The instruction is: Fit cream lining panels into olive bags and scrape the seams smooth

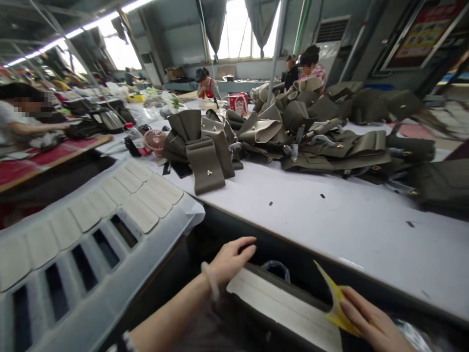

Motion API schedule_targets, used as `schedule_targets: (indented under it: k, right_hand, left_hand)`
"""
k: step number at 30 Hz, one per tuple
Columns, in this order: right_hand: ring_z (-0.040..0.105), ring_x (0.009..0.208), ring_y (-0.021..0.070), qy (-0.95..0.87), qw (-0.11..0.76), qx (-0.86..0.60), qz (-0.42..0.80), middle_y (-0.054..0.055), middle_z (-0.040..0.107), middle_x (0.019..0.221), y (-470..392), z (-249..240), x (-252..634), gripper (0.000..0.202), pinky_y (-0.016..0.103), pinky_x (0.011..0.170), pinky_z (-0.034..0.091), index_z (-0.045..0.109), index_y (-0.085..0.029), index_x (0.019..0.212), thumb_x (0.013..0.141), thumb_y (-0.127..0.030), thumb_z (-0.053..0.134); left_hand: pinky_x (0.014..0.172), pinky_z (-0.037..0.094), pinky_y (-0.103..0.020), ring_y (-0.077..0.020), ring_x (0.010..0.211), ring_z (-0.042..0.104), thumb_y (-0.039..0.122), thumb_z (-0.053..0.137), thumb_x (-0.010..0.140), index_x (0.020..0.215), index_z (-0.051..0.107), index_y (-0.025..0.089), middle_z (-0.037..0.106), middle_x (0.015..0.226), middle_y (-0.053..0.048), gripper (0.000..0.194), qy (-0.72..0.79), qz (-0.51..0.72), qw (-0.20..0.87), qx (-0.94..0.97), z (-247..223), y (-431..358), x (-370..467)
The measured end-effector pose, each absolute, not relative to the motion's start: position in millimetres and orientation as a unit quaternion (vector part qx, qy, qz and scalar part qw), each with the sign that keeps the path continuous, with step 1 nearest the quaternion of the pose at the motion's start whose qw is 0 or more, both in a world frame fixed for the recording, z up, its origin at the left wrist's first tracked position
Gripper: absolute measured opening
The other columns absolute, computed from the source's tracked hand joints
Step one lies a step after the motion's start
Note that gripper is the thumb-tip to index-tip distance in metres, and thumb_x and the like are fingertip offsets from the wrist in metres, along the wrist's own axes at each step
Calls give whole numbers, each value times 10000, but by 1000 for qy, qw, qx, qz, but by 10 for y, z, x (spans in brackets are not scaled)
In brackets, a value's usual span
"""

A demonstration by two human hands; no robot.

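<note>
My right hand (366, 313) is closed on a thin, curved yellow sheet (337, 300), whose lower edge meets an off-white strip (282, 305). That strip lies along a dark piece resembling a bag part (252, 322), low in front of me and below the table edge. At the piece's far left end, my left hand (232, 256) has its fingers stretched out and thumb apart, with nothing visible in it. A plastic-wrapped loop, perhaps a handle (276, 266), shows behind the strip. The underside of the piece is hidden.
A white table (256, 195) bears a large heap of olive-brown bag pieces (264, 129) and small black scraps. At the left, pale flat panels (80, 212) lie in rows on a slotted, plastic-covered rack (146, 254). A pink fan (154, 140) stands behind. People work farther back.
</note>
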State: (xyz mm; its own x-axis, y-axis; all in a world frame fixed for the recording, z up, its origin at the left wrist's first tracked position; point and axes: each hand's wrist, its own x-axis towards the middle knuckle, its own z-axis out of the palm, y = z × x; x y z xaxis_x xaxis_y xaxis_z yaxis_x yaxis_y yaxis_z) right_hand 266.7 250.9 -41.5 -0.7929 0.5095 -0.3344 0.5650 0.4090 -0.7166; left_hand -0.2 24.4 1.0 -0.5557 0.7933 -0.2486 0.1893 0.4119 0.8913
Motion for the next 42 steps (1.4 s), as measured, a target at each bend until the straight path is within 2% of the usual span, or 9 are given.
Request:
schedule_targets:
  k: [5,9,19,25,29,32,34,37,42]
  right_hand:
    - [622,772,296,959,103,180,-192,67,674,781,2204,-207,1889,517,431,734,404,600,-253,807,902,-669,307]
    - [615,749,259,984,93,70,-134,52,668,790,1938,-195,1267,477,373,679,352,541,-236,787,970,-571,256]
    - [550,755,182,983,27,-141,-114,15,646,742,1715,-184,348,423,346,676,264,559,-212,741,970,-526,394]
    - [500,766,180,968,19,-223,-112,17,626,736,1696,-129,104,398,367,725,252,557,-207,724,966,-490,417]
    - [479,735,176,954,14,-277,-118,22,612,704,1669,-111,18,378,368,714,243,555,-204,703,957,-463,449]
    - [462,706,183,942,13,-312,-122,25,584,679,1673,-126,-32,344,368,691,231,553,-210,697,958,-416,463]
    - [455,697,190,934,16,-335,-121,22,571,682,1688,-162,-77,306,369,683,221,552,-218,706,948,-392,488]
    - [454,701,194,925,23,-359,-121,17,566,694,1698,-202,-134,265,371,682,214,551,-223,723,938,-373,514]
    - [447,711,187,921,22,-375,-107,14,584,690,1678,-143,-135,275,377,684,214,539,-216,724,945,-373,493]
  left_hand:
    - [947,466,-367,-254,1116,605,566,456,899,1261,603,156,669,1224,-100,566,716,506,432,211,-398,-369,-56]
    - [962,440,-344,-244,1116,595,574,507,880,1240,619,163,680,1190,-85,559,670,558,458,172,-561,-392,56]
    - [718,408,-278,-160,768,544,573,481,891,917,687,123,656,837,-25,496,679,573,439,133,-552,-434,114]
    - [930,417,-319,-218,1062,569,515,553,874,1167,619,175,660,1106,-54,454,674,617,391,108,-656,-428,155]
    - [794,493,-330,-204,877,644,475,643,817,1359,419,165,700,984,-74,664,671,638,378,26,-637,-423,218]
    - [890,500,-353,-206,954,664,333,738,752,1458,278,247,719,1045,-52,847,688,654,314,19,-498,-414,234]
    - [946,488,-344,-209,1037,649,289,768,722,1417,393,303,698,1146,-27,791,715,650,252,52,-398,-411,213]
    - [931,504,-310,-222,1057,643,355,793,704,1256,615,270,687,1187,-26,586,765,606,193,103,-306,-420,175]
    - [1048,437,-294,-239,1168,595,346,795,713,1231,637,149,648,1270,-94,576,821,529,141,161,-283,-415,176]
